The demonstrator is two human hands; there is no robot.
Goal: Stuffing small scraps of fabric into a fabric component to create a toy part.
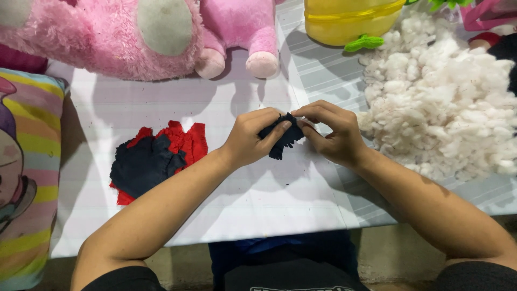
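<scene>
My left hand (249, 138) and my right hand (331, 132) meet over the middle of the white table (258, 205). Both pinch one small dark navy fabric piece (282, 137), which hangs between the fingers just above the table top. My right fingers close on its right edge, my left thumb and fingers on its left side. To the left lies a flat stack of cut fabric pieces, dark navy (144, 165) on top of red (186, 141). A large heap of white stuffing fibre (441, 102) lies right of my right hand.
Pink plush toys (161, 32) sit along the far edge. A yellow plush with green trim (350, 19) stands at the back right. A rainbow-striped cushion (27, 178) lies at the left edge. The table's near edge runs just before my body.
</scene>
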